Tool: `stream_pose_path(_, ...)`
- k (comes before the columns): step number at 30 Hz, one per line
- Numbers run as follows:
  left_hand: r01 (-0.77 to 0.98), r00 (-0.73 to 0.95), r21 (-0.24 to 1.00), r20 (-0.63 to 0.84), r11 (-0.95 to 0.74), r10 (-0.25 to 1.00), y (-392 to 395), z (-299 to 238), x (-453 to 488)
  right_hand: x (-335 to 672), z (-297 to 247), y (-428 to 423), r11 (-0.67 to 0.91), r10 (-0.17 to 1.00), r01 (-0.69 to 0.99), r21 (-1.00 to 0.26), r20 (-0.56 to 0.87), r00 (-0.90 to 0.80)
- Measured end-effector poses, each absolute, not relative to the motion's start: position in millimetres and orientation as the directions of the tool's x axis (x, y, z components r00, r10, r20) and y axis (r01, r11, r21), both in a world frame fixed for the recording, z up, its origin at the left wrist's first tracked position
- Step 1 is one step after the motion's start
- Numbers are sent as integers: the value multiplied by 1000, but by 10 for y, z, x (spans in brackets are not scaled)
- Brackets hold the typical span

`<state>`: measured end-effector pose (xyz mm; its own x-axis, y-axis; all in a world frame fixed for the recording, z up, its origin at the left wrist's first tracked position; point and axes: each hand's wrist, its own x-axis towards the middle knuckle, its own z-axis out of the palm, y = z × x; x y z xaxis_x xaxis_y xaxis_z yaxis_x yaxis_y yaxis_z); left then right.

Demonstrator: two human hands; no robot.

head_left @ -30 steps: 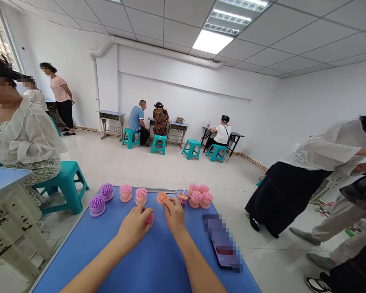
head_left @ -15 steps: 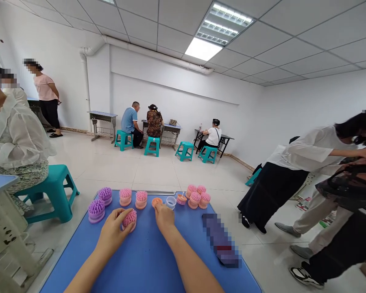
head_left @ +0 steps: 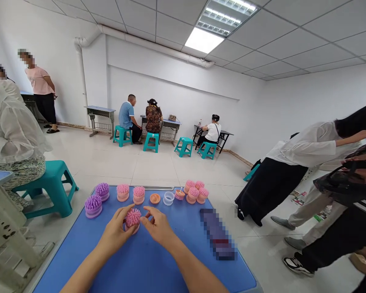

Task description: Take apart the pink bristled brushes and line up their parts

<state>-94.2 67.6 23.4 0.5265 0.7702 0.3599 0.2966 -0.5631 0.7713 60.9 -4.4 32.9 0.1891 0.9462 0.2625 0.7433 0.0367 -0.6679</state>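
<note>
My left hand (head_left: 115, 232) is closed round a pink bristle brush (head_left: 132, 218) just above the blue tabletop (head_left: 146, 260). My right hand (head_left: 157, 226) is beside it, its fingertips pinched against the brush's right side. Along the table's far edge stand two purple brushes (head_left: 93, 205), two pink brushes (head_left: 123, 192), an orange round cap (head_left: 155, 198), a clear ring cup (head_left: 168, 198) and a cluster of pink brushes (head_left: 194, 192).
A blurred dark phone (head_left: 217, 234) lies on the table's right. A person sits on a teal stool (head_left: 53, 185) at left. A person in white top and black skirt (head_left: 280, 175) bends at right. Others sit at desks by the far wall.
My right hand drew back from the orange cap at the far edge and came onto the brush. My left hand carried the brush from the left towards the middle.
</note>
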Motion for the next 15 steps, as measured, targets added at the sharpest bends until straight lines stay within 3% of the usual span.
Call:
stream_pose_path(5, 159, 663, 843, 294, -513, 688, 475, 185, -823, 603, 382, -210, 150, 962, 518, -842, 245, 120)
stream_pose_path(7, 132, 673, 879, 260, -458, 693, 464, 159, -802, 622, 355, -196, 94, 962, 362, -928, 178, 207)
stream_pose_path(9, 126, 666, 901, 233, -415, 708, 488, 143, -798, 641, 310, -153, -15, 959, 123, -992, 21, 283)
stream_pose_path(11, 149, 662, 902, 214, -406, 718, 523, 145, -803, 653, 268, -111, -82, 949, -55, -995, -95, 301)
stream_pose_path(15, 244, 671, 862, 180, -444, 719, 542, 205, -811, 659, 254, -98, -130, 949, -228, -965, -187, 253)
